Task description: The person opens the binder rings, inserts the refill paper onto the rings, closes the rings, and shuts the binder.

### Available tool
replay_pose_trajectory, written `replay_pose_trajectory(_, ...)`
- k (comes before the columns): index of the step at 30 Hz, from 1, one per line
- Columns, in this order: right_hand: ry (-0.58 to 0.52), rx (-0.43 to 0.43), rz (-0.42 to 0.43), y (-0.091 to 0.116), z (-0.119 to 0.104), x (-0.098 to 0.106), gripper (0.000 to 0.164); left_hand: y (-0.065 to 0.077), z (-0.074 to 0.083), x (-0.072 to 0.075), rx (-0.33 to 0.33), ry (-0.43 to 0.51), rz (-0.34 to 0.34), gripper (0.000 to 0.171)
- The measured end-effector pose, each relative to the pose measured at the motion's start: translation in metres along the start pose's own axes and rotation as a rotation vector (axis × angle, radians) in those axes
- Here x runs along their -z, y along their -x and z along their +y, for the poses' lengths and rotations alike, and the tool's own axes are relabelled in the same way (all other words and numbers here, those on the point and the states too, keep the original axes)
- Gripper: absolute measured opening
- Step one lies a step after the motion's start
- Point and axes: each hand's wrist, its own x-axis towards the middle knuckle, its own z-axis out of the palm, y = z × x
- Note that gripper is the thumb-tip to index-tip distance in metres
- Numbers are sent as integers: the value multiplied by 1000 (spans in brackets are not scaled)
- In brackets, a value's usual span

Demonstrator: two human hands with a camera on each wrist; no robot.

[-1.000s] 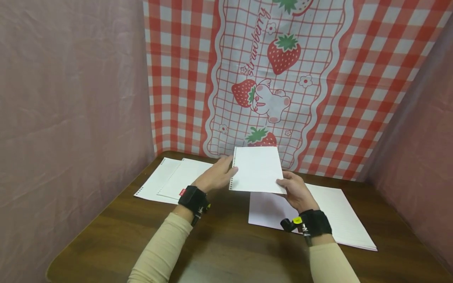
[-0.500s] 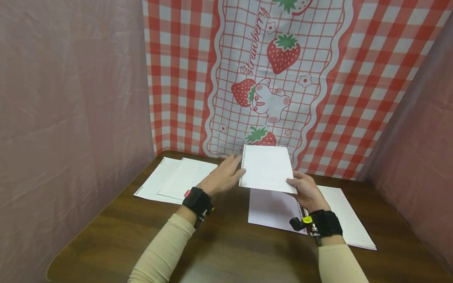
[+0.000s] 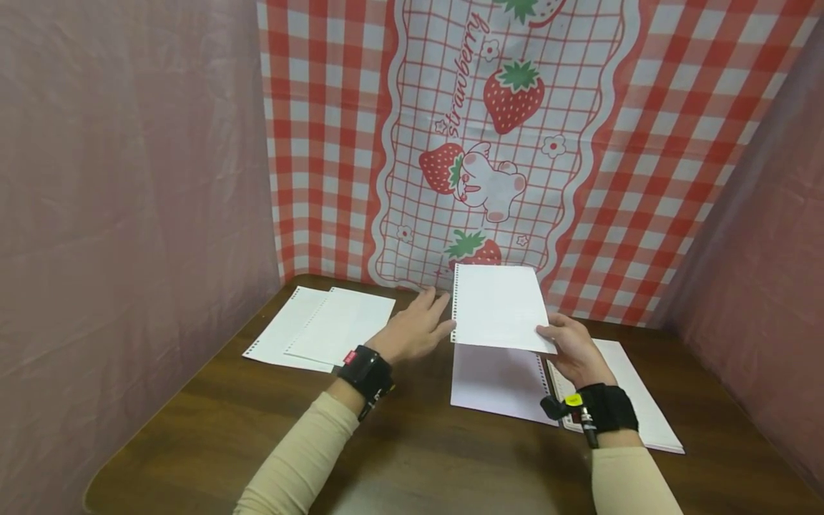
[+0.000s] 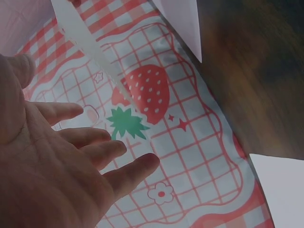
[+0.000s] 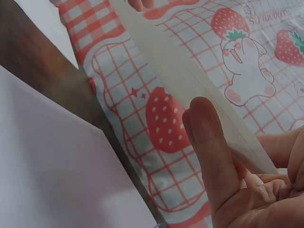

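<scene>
- Pinching the held sheet (image 3: 498, 304) by its right side, near the lower corner, with the right hand (image 3: 576, 350); setting the thumb on the upper face and the fingers underneath.
- Holding that sheet in the air above the table (image 3: 399, 458), in front of the checked cloth (image 3: 322, 143), with its punched edge facing the left hand (image 3: 415, 329).
- Stretching out the left fingers, slightly spread, right beside the punched edge; cannot tell whether touching it.
- Can see a lilac page (image 3: 496, 386) lower down on the table, partly covered by the held sheet in the head view and punched along its right side.
- Can make out a pale flat thing (image 3: 558, 383) just right of that page, mostly hidden behind the right hand and wrist.
- Can see a paper stack (image 3: 621, 366) farther right, partly behind the right wrist.
- Can see, at the table's left, a top sheet (image 3: 350, 322) overlapping a bottom sheet (image 3: 280, 332), both punched on the left.
- Wearing a left band (image 3: 367, 373) and a right band (image 3: 611, 408), both black, with cream sleeves (image 3: 296, 450).
</scene>
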Motion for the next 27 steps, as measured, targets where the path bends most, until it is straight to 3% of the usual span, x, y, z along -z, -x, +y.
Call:
replay_pose_trajectory(16,-85,-26,52,3,1,21,63,1,14,-15,-78,-85,-36,66)
replay_pose_trajectory(27,-14,-78,106,16,-5,46,63,2,21,-21,-103,-129,-56,65)
